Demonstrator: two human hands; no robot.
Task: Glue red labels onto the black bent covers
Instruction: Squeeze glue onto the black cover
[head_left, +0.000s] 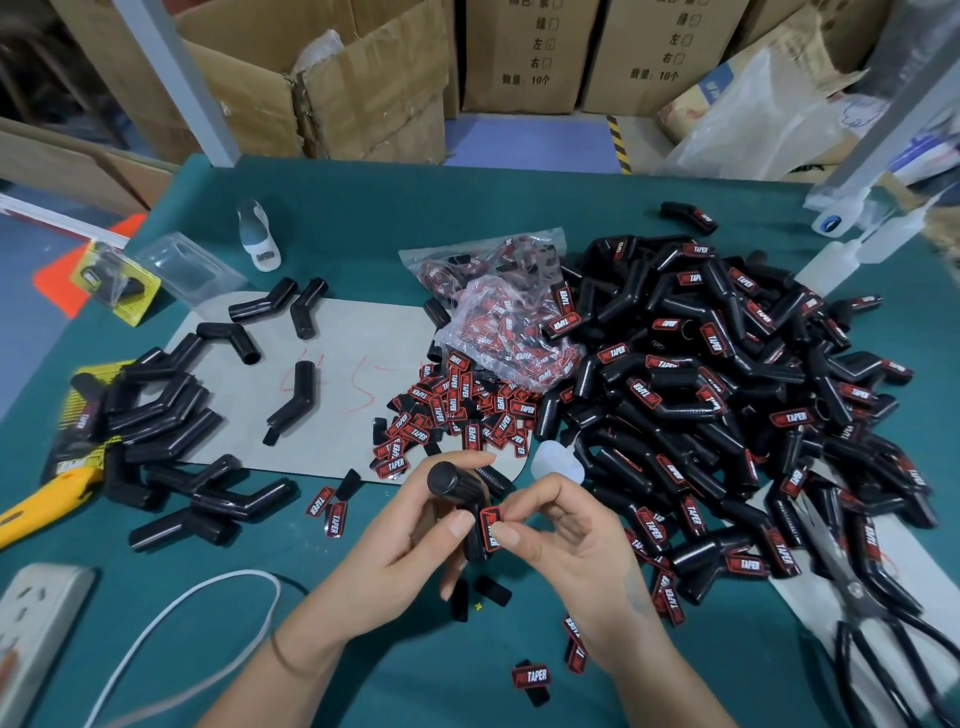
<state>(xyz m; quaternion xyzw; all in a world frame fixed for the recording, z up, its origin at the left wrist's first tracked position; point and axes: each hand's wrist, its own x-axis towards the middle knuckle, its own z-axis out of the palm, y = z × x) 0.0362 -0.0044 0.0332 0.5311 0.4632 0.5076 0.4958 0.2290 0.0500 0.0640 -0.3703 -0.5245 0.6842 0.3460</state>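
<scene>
While a heap of finished pieces (727, 395) rises on the right of the green tabletop (363, 208), a worker fits a red label (491, 527) to a black bent cover (462, 501) held just above the near edge. The left hand (410, 525) is wrapped round the cover, thumb across its front and fingers curled behind, tilting it so that the lower leg faces the worker. The right hand (566, 535) is partly closed, its thumb and forefinger pinching the label and pressing it flat against that lower leg; the other fingers curl loosely and hold nothing.

The layout appears to follow the flow of the job: unlabelled covers (171, 415) lie in a loose group on the left, partly on a grey sheet (363, 343); loose labels (457, 415) spill from a torn clear bag (498, 332) in the middle, within easy reach of both hands; done pieces go to the right. A small translucent cap (556, 462) sits just beyond the hands. A white glue bottle (257, 234) stands far off at the back left, and scissors (857, 597) rest at the right edge beside the heap. A few stray labels and black scraps lie on the tabletop under the wrists. Whether glue is already on the cover cannot be seen.
</scene>
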